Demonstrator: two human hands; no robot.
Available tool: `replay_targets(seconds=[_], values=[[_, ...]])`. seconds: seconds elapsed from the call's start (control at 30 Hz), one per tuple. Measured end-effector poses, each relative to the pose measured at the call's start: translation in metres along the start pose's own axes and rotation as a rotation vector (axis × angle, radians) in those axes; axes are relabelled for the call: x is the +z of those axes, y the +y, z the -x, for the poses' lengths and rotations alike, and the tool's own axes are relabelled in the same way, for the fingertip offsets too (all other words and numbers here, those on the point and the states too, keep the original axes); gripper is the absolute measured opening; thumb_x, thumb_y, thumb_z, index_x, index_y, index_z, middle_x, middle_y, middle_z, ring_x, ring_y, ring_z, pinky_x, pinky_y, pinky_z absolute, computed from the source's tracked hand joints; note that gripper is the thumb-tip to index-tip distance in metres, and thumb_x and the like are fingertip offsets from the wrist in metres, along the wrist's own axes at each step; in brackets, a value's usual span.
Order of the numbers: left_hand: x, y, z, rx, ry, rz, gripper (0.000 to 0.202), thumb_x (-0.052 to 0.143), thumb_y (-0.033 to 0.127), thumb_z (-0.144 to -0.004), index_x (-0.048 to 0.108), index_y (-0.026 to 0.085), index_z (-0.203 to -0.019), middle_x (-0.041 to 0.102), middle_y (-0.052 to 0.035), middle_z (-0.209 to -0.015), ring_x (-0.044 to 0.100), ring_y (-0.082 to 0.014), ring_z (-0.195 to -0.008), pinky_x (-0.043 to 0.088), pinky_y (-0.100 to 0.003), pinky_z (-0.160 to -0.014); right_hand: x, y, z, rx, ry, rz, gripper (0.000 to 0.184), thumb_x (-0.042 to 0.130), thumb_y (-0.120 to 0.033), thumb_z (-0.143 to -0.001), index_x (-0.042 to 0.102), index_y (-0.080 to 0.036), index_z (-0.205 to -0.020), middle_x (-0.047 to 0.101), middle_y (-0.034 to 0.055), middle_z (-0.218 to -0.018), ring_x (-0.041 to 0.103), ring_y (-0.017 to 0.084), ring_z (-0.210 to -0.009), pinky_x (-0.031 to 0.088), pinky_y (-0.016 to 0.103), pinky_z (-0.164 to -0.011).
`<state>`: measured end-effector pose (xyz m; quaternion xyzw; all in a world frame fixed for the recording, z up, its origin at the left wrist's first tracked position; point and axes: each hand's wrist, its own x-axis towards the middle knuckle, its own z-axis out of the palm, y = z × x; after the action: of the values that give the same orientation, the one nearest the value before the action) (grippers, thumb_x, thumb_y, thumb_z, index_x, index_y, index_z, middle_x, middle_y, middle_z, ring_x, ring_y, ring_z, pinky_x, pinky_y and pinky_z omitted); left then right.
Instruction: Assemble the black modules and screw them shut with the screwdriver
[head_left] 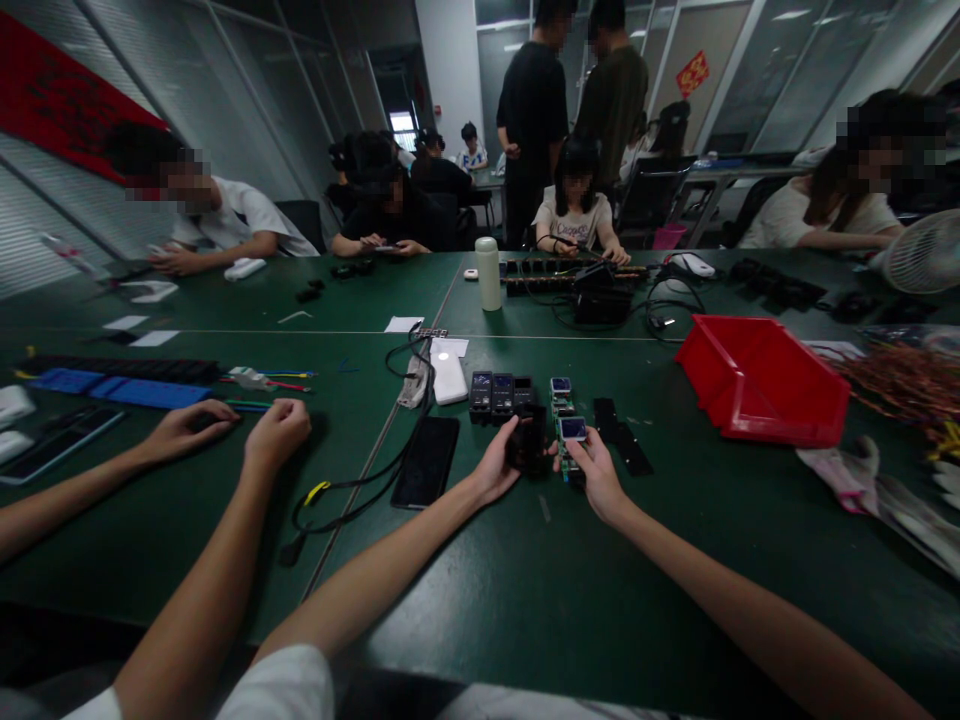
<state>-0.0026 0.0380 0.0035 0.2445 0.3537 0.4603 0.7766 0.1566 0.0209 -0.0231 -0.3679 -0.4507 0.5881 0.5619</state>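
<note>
My left hand [496,468] is closed around a black plastic housing [531,435], held just above the green table. Close beside it, my right hand [600,475] grips a green circuit board with a small screen [572,430], thumb near the screen's lower edge. Another circuit board with a screen [561,388] lies right behind that one. Several black modules with small displays [492,395] stand in a row behind my left hand. Flat black plates [634,448] lie to the right of my right hand.
A red bin [765,385] stands at right, near gloves [847,475] and copper wires [892,370]. Left of my hands lie a phone [426,460], a white power bank [448,375] and a black cable [352,490]. A co-worker's hands [277,432] work at left; a bottle [488,275] stands behind.
</note>
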Motion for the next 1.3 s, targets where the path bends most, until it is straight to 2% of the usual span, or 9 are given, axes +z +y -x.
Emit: replay_targets(seconds=[0.27, 0.47, 0.83, 1.3], values=[[-0.012, -0.006, -0.006, 0.026, -0.12, 0.049, 0.033, 0.043, 0.042, -0.087, 0.062, 0.02, -0.101, 0.069, -0.0042, -0.083, 0.061, -0.0186, -0.076, 0.043, -0.029, -0.072, 0.0, -0.001, 0.0, 0.016, -0.01, -0.012, 0.025, 0.056, -0.036, -0.084, 0.046, -0.022, -0.103, 0.061, 0.0016, -0.082, 0.057, 0.013, -0.062, 0.047, 0.028, -0.06], [-0.015, -0.009, -0.011, 0.025, -0.096, 0.07, 0.04, 0.048, 0.047, -0.083, 0.06, 0.015, -0.105, 0.067, -0.0072, -0.083, 0.063, -0.0183, -0.074, 0.047, -0.028, -0.068, 0.001, -0.002, 0.0, 0.01, 0.011, 0.006, 0.026, 0.057, -0.037, -0.082, 0.047, -0.022, -0.101, 0.061, 0.002, -0.083, 0.057, 0.013, -0.063, 0.048, 0.028, -0.062], [-0.014, -0.009, -0.01, 0.015, -0.059, 0.083, 0.041, 0.05, 0.046, -0.082, 0.059, 0.015, -0.108, 0.067, -0.0073, -0.083, 0.064, -0.0176, -0.072, 0.047, -0.027, -0.066, 0.001, 0.0, -0.001, -0.003, 0.023, -0.001, 0.029, 0.059, -0.038, -0.081, 0.046, -0.023, -0.102, 0.061, 0.0015, -0.082, 0.057, 0.014, -0.062, 0.048, 0.028, -0.06], [-0.013, -0.008, -0.009, 0.023, -0.083, 0.065, 0.041, 0.048, 0.046, -0.083, 0.059, 0.016, -0.108, 0.067, -0.0067, -0.084, 0.063, -0.0167, -0.072, 0.046, -0.026, -0.067, 0.0, 0.0, 0.0, -0.005, 0.007, 0.013, 0.028, 0.057, -0.039, -0.082, 0.046, -0.023, -0.101, 0.061, 0.0013, -0.082, 0.056, 0.013, -0.061, 0.047, 0.028, -0.06]])
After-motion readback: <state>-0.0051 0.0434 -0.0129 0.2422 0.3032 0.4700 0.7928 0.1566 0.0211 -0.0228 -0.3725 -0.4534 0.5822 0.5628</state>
